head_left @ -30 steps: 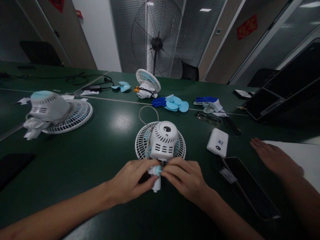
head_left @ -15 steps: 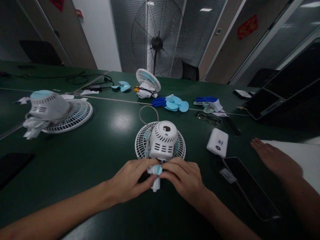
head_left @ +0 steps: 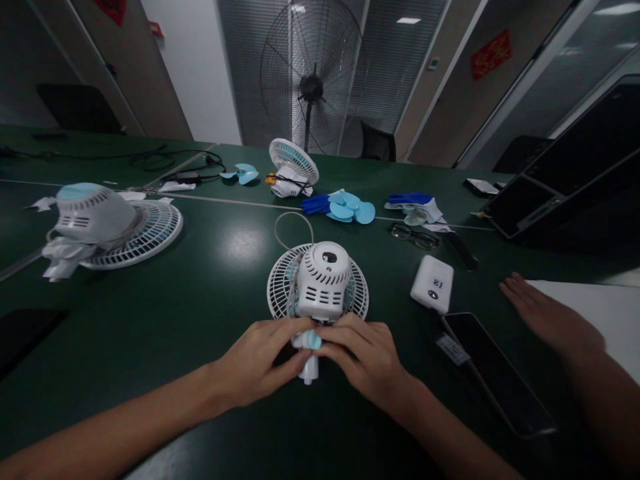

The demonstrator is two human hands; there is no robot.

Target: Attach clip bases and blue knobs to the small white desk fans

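Observation:
A small white electric fan [head_left: 324,283] lies with its grille [head_left: 280,287] down on the dark green table and its vented motor housing up. At its near end is a white and light-blue end piece [head_left: 313,340] with a short white stub below. My left hand [head_left: 260,357] pinches this piece from the left, fingers on top and thumb beneath. From the right, my right hand [head_left: 367,353] closes its fingertips on the same piece. The fingers partly cover the joint between piece and housing. A pale cord loops beside the housing.
Another fan [head_left: 95,217] lies at left, a third [head_left: 293,170] at the back. Blue fan blades [head_left: 353,208], gloves [head_left: 417,207], glasses [head_left: 414,235], a white box-shaped device [head_left: 433,285] and a phone [head_left: 500,373] lie around. Another person's hand [head_left: 550,317] rests at right.
The whole view has shifted very slightly. Both my hands keep their hold on the fan's end piece, with barely any visible finger movement.

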